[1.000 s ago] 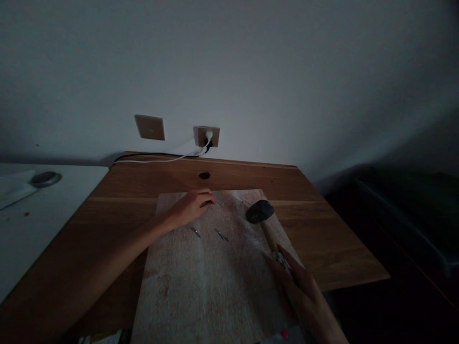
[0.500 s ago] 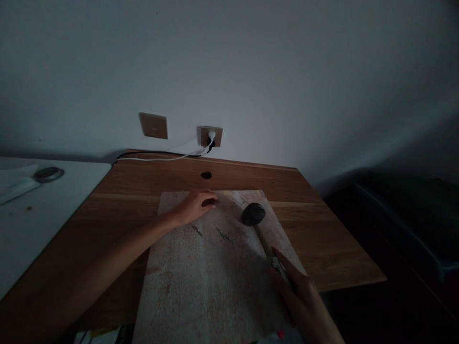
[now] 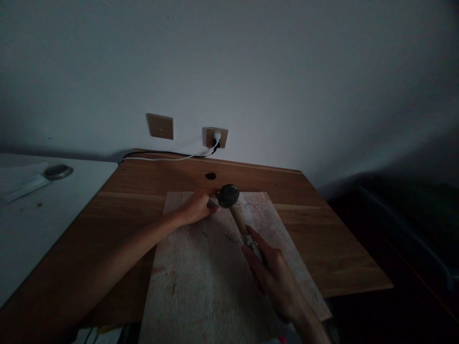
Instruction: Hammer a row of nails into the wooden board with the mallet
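A pale wooden board [image 3: 201, 291] lies on a brown wooden desk [image 3: 143, 184]. My left hand [image 3: 196, 208] rests near the board's far edge, its fingertips pinched on a small nail [image 3: 214, 202] that is hard to make out. My right hand [image 3: 273, 277] grips the wooden handle of a hammer [image 3: 237, 216]. The dark hammer head [image 3: 228, 195] sits right beside my left fingertips. Two small loose nails, one [image 3: 229, 236] and another [image 3: 204, 233], lie on the board between my hands.
A wall switch [image 3: 160, 126] and a socket [image 3: 216, 137] with a white plug and cable are on the wall behind the desk. A white table [image 3: 43, 205] with a dark round object [image 3: 57, 171] adjoins on the left. Dark furniture [image 3: 405, 215] stands to the right.
My right hand swung the hammer leftward and forward, bringing its head from the board's right side to my left fingertips. My left hand stayed pinched in place. The view shifted slightly.
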{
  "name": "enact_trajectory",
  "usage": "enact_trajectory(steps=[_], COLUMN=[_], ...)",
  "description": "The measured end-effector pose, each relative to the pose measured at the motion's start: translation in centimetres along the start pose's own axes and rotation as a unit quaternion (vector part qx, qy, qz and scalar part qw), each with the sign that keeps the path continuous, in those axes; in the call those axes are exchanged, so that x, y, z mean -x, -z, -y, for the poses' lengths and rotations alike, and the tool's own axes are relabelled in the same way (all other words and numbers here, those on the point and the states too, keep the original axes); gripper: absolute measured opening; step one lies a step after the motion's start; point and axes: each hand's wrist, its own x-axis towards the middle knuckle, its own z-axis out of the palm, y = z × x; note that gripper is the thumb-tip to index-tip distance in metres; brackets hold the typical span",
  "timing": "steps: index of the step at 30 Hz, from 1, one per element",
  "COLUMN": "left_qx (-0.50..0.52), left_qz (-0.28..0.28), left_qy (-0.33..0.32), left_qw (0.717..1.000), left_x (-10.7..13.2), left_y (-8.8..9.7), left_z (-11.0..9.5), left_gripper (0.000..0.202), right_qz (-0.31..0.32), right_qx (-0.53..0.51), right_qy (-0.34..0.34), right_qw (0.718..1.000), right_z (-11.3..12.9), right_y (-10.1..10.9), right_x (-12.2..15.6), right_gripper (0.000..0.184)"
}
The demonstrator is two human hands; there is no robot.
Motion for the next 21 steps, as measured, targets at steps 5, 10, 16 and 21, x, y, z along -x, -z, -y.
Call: enact_trajectory(steps=[5,10,16,21], left_qx=[-0.002,0.003,0.020,-0.041], left_qz=[0.004,0.009,0.008,-0.006], left_qy=[0.006,0.013,0.027,0.020], left_qw=[1.000,1.000,0.999,0.999], left_x=[0.1,0.1,0.1,0.1], left_y=[0.1,0.2,0.0,0.2], left_z=[0.0,0.1,0.3,-0.5], left_gripper=[0.042,0.039,0.043,0.046], right_qz=[-0.004,0.000,-0.014,-0.049], right_qx=[0.030,0.022,0.041,0.018], right_qy=[0.019,0.010,0.011,0.031], right_qw=[0.999,1.000,0.999,0.998], right_z=[-0.6,-0.3,-0.6,-1.2], right_y=[-0.7,-1.0,-1.4,-0.8], right_x=[-0.3,-0.2,-0.3,0.3], right_gripper=[0.068,0.069,0.069,0.061])
